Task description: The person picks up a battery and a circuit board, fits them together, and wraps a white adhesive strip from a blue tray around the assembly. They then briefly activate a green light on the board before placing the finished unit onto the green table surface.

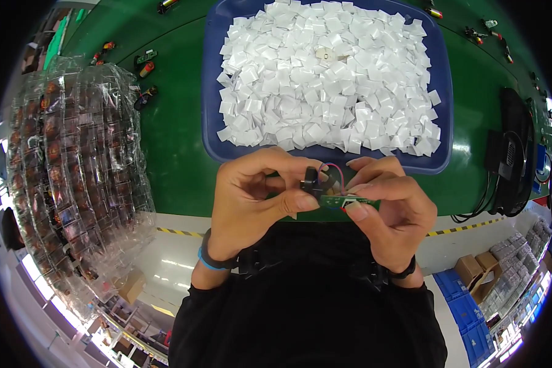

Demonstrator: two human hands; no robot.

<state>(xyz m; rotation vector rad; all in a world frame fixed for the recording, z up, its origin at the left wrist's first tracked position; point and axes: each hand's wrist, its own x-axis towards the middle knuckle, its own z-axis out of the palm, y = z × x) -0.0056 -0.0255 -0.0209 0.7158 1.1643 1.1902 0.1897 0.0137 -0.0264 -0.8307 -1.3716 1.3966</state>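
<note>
Just in front of the blue tray (pixel 211 126), both hands are closed on one small electronic assembly. Between its thumb and fingers, my left hand (pixel 248 199) grips the black plastic part (pixel 311 182). The green circuit board (pixel 333 200) joined to it is pinched at its right end by my right hand (pixel 402 202). Thin red and dark wires (pixel 336 167) loop up above the board. Fingers hide part of the assembly. A heap of small white square pieces (pixel 325 104) fills the tray, with a cream-coloured piece (pixel 330 55) lying on top.
Clear plastic trays (pixel 73 159) holding many dark parts are stacked at the left of the green table (pixel 172 178). Small wired parts (pixel 146 62) lie at the far left and far right. A black device (pixel 512 150) with cables stands right. Blue crates (pixel 463 306) sit below.
</note>
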